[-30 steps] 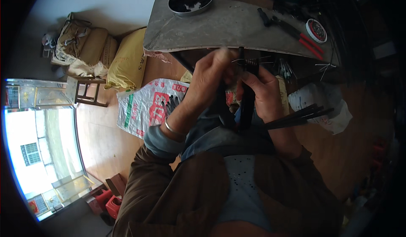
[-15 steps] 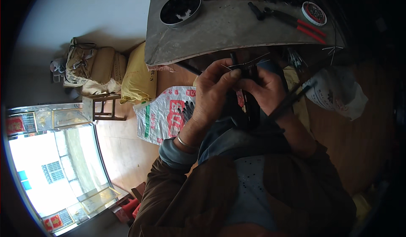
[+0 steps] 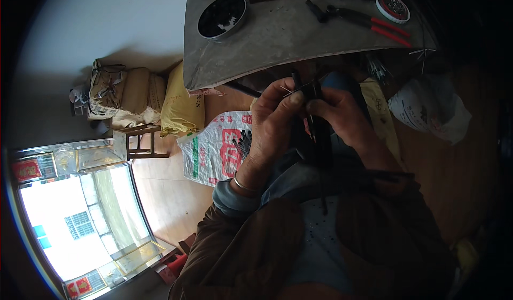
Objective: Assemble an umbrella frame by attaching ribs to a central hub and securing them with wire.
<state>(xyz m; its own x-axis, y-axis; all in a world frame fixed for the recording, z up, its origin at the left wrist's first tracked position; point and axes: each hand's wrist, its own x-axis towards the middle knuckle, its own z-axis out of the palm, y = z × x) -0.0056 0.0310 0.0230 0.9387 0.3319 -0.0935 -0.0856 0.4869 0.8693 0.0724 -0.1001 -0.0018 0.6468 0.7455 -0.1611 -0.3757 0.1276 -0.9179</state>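
Note:
Over my lap, both hands are raised close together near the table edge. My left hand [image 3: 272, 121] is closed, thumb and fingers pinching one end of a bundle of thin black rods [image 3: 316, 92] with fine metal wires, whose exact kind I cannot make out. A pale wire tip pokes out by the left thumb. My right hand [image 3: 342, 115] is closed on the same rods from the other side, its fingertips partly hidden. One dark rod [image 3: 323, 190] hangs toward my shirt; another [image 3: 387, 175] lies across my right forearm.
On the grey table [image 3: 256, 48] are a metal bowl [image 3: 223, 16] of small black parts, red-handled pliers [image 3: 390, 31] and a white-rimmed dish [image 3: 393, 8] of small metal pieces. Black rods lie on a printed sack [image 3: 214, 155] at left. A white bag [image 3: 427, 113] stands right; a stool [image 3: 141, 142] left.
The long dark rods have swung: one now hangs down over my shirt, another lies across the right forearm. Both hands keep their grip close together. The whole view has shifted slightly.

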